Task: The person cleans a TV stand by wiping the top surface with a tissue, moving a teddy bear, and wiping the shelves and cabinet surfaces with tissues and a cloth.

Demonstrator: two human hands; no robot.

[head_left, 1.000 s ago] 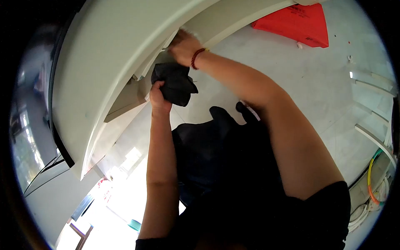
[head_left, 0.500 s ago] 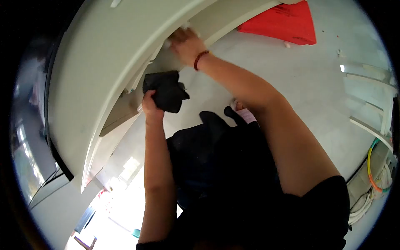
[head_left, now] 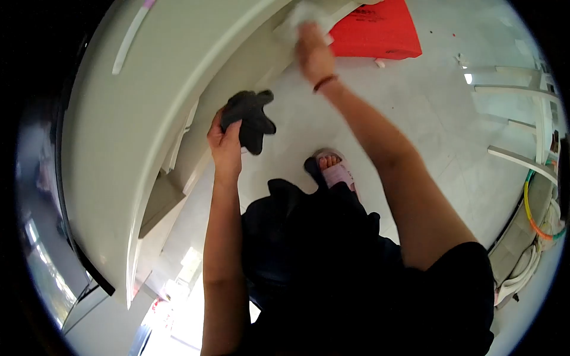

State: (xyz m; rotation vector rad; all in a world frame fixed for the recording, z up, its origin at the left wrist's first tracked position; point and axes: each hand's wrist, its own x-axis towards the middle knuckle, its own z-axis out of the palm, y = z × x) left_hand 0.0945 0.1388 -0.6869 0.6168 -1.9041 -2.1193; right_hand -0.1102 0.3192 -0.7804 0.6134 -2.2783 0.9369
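My left hand (head_left: 227,142) grips a black, floppy, glove-like piece (head_left: 252,115) with several rounded lobes, thumb on its near face. It is in mid-air below the edge of a pale desk (head_left: 172,77). My right hand (head_left: 314,53), with a dark red bracelet at the wrist, reaches up beside the desk's underside. Its fingers are closed on a crumpled white thing (head_left: 304,22), blurred by motion; whether it is cloth, paper or plastic I cannot tell. Black material (head_left: 291,196) with rounded, finger-like ends lies over my lap.
A red bag (head_left: 380,32) lies on the pale floor (head_left: 409,107) beyond my right hand. Below the desk top is an open compartment (head_left: 160,204). A thin white-and-pink stick (head_left: 127,44) rests on the desk. White rails (head_left: 519,160) and a coloured hoop (head_left: 530,216) stand at right.
My right hand has moved out from under the desk edge, up and to the right, with the white thing. The black piece in my left hand has turned, showing its lobes more plainly.
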